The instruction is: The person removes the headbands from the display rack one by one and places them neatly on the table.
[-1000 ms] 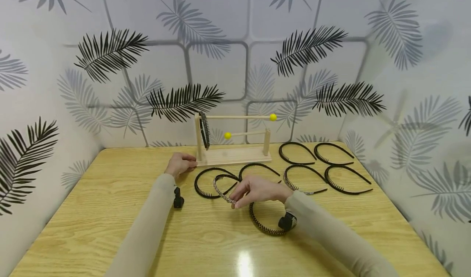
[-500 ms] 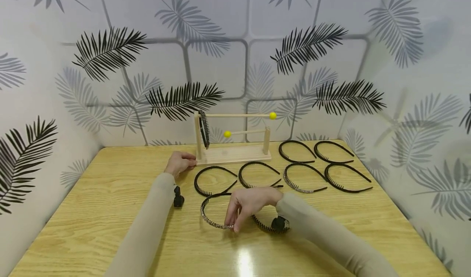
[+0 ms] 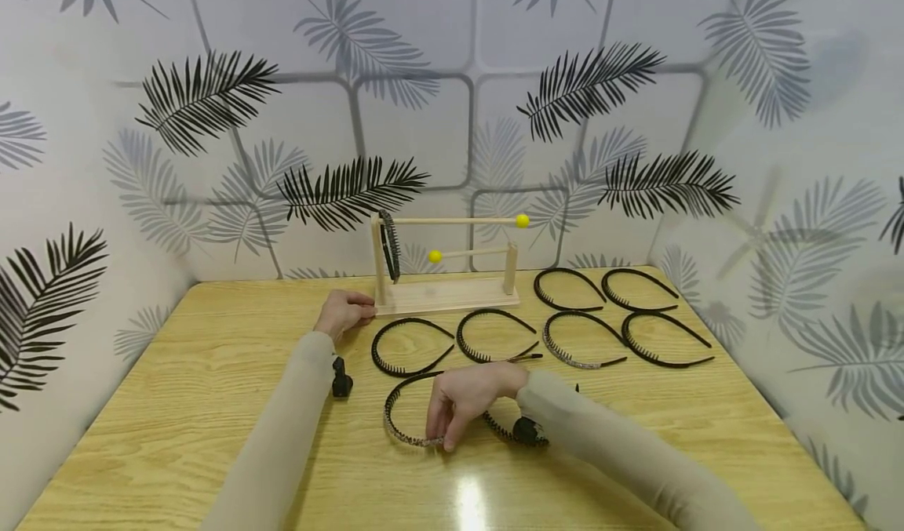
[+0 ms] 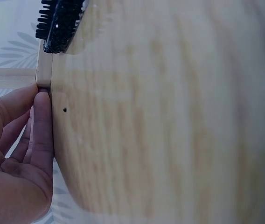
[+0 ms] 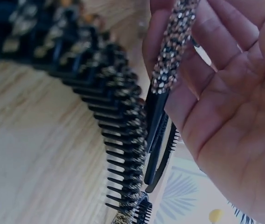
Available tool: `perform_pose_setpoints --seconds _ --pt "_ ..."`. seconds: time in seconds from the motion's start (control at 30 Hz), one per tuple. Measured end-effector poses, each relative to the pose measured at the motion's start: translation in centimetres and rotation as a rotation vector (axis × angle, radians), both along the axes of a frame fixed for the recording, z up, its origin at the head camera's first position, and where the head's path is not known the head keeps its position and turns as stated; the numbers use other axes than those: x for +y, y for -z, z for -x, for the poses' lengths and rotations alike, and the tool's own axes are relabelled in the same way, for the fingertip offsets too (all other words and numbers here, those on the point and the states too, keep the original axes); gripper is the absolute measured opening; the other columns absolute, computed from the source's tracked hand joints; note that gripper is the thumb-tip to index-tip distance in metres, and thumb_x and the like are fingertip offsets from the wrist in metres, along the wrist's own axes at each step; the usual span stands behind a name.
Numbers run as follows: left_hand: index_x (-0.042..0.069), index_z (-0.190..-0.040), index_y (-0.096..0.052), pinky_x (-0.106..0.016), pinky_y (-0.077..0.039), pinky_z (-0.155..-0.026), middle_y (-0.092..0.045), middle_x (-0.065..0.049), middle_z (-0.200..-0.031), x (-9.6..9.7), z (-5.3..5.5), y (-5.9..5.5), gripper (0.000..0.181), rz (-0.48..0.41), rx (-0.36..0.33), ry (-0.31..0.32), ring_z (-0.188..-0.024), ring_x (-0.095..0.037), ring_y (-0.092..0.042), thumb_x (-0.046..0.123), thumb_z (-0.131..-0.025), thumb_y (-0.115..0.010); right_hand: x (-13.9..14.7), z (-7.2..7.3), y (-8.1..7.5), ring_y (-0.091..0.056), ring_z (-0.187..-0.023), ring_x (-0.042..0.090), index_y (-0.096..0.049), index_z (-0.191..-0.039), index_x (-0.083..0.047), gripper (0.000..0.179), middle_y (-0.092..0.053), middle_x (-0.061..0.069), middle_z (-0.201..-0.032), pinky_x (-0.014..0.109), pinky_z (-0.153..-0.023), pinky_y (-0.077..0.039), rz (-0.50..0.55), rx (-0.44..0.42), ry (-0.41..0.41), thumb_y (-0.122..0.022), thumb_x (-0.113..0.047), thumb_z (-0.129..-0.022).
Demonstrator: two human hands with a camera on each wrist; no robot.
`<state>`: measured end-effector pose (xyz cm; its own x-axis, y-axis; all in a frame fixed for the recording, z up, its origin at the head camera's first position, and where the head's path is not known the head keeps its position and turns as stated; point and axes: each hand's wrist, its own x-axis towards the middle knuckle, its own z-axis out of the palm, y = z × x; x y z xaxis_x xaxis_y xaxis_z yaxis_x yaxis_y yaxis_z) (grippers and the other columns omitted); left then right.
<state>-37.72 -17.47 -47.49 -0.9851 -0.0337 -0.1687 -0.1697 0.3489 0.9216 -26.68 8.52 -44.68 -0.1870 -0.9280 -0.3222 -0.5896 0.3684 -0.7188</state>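
My left hand point(image 3: 341, 314) grips the left end of the base of a pale wooden stand point(image 3: 448, 296), thumb and fingers pinching its edge in the left wrist view. A dark toothed headband point(image 3: 391, 250) hangs on the stand's upper rod. With thumb and fingertips, my right hand point(image 3: 469, 398) pinches one end of a black headband studded with glittering stones point(image 3: 397, 427), low over the table or on it. Behind that hand, partly hidden by the wrist, lies another toothed headband point(image 5: 123, 126). The held headband's far tip is partly covered.
Two headbands point(image 3: 410, 374) lie just in front of the stand. Several more black headbands point(image 3: 639, 311) are spread at the right of the wooden table point(image 3: 212, 405). Yellow balls point(image 3: 523, 220) cap the stand's rods. A leaf-patterned wall stands behind.
My right hand has come down and toward me with the glittering headband, moving it away from the two near the stand. The left hand keeps its grip on the stand's base.
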Motion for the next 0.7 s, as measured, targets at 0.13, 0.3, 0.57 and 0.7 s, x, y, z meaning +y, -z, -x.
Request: perform_pose_setpoints --seconds 0.13,0.3,0.57,0.7 --pt "-0.006 -0.127 -0.062 -0.024 -0.059 -0.074 -0.065 -0.025 -0.122 -0.04 0.03 0.0 0.033 -0.004 0.001 0.005 -0.079 -0.01 -0.066 0.003 -0.095 -0.062 -0.29 0.07 0.2 -0.065 -0.077 -0.005 -0.077 -0.104 -0.005 0.023 -0.076 0.001 -0.092 0.017 -0.077 -0.057 0.006 0.04 0.012 -0.079 -0.013 -0.082" --pt "-0.006 -0.127 -0.062 -0.024 -0.059 -0.075 -0.064 -0.025 -0.123 -0.08 -0.01 -0.06 0.033 -0.011 0.002 0.01 -0.08 -0.01 -0.066 0.003 -0.095 -0.063 -0.49 0.27 0.34 -0.063 -0.072 -0.003 -0.078 -0.1 -0.007 0.019 -0.074 0.0 -0.085 0.017 -0.072 -0.057 0.006 0.031 0.031 -0.08 -0.013 -0.082" --pt "-0.007 -0.126 -0.063 -0.026 -0.059 -0.078 -0.064 -0.025 -0.123 0.0 0.12 0.02 0.033 -0.02 0.002 0.013 -0.083 -0.012 -0.067 0.002 -0.094 -0.064 -0.58 0.46 0.37 -0.061 -0.069 -0.001 -0.078 -0.099 -0.009 0.015 -0.07 -0.006 -0.08 0.016 -0.066 -0.054 -0.001 0.007 0.03 -0.079 -0.013 -0.084" --pt "-0.006 -0.126 -0.062 -0.026 -0.059 -0.078 -0.063 -0.026 -0.124 -0.02 0.03 0.03 0.033 -0.013 0.003 0.014 -0.085 -0.014 -0.067 0.003 -0.095 -0.063 -0.48 0.53 0.37 -0.061 -0.07 -0.001 -0.077 -0.1 -0.009 0.017 -0.07 -0.009 -0.081 0.015 -0.066 -0.054 0.007 -0.011 0.049 -0.079 -0.012 -0.084"
